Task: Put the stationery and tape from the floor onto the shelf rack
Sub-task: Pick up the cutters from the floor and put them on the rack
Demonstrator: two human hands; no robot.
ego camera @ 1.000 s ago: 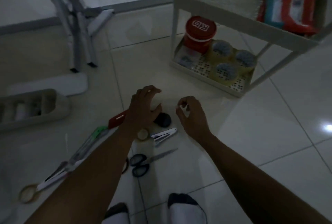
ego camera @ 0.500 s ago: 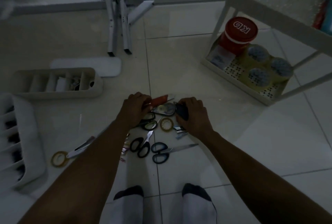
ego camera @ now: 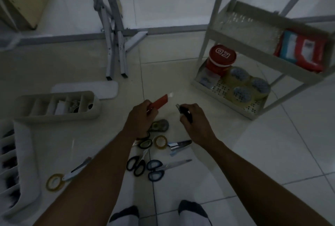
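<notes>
My left hand [ego camera: 140,117] grips a red, flat stationery item [ego camera: 159,103] with a pale tip, lifted above the floor. A small black object [ego camera: 184,112] is held in my right hand [ego camera: 196,120], also raised. Below the hands on the tiles lie a correction tape dispenser [ego camera: 160,125], a small tape roll [ego camera: 161,141], several scissors [ego camera: 154,168] and a metal clip [ego camera: 178,145]. Another tape roll [ego camera: 54,182] lies at the left. The white shelf rack [ego camera: 257,111] stands at the right, its bottom tier holding tape rolls [ego camera: 242,92] and a red tub [ego camera: 222,58].
A beige compartment organizer [ego camera: 58,106] and a white lid [ego camera: 85,89] lie on the floor at the left, with a white slotted tray [ego camera: 16,167] at the far left. Metal stand legs [ego camera: 116,53] rise behind. A red packet [ego camera: 301,50] sits on the rack's middle tier. My socked feet [ego camera: 159,215] are at the bottom.
Both hands closed on items from the floor pile and lifted them: the left took the red item, the right the black object. The view shifted, showing more of the left floor.
</notes>
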